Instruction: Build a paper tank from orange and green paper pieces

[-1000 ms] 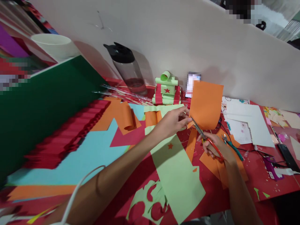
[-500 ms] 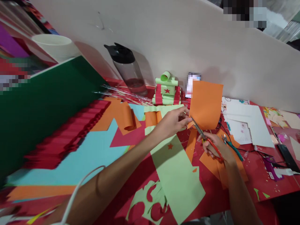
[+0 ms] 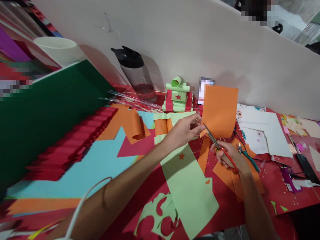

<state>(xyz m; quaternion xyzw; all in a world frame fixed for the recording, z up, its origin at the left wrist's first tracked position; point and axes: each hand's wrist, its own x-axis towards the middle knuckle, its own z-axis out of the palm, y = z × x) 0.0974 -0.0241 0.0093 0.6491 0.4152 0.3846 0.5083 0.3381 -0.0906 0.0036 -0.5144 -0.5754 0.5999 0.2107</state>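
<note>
My left hand (image 3: 187, 128) pinches the lower left edge of an upright sheet of orange paper (image 3: 220, 110). In my right hand (image 3: 228, 155) are scissors (image 3: 226, 156) with red handles, their blades at the paper's lower left corner by my left fingertips. Below lies a pale green sheet (image 3: 192, 190) bearing a small orange star (image 3: 181, 156) and an orange scrap (image 3: 207, 181). Behind my left hand stands a green and red paper model (image 3: 178, 96) with a red star on its front. More orange paper (image 3: 225, 176) lies under my right hand.
A dark bottle (image 3: 137, 75) leans near the white partition (image 3: 175, 40). Folded red paper (image 3: 75, 143) and a green board (image 3: 50, 96) are at left. Teal-handled pliers (image 3: 250, 160), cables, white card (image 3: 272, 130) and a black phone-like object (image 3: 307, 168) lie at right. A cut-out green scrap (image 3: 160, 213) is in front.
Hardly anything differs. Both hands, the scissors and the orange paper stay in almost the same place; beyond the partition, a partly blurred shape has shifted slightly.
</note>
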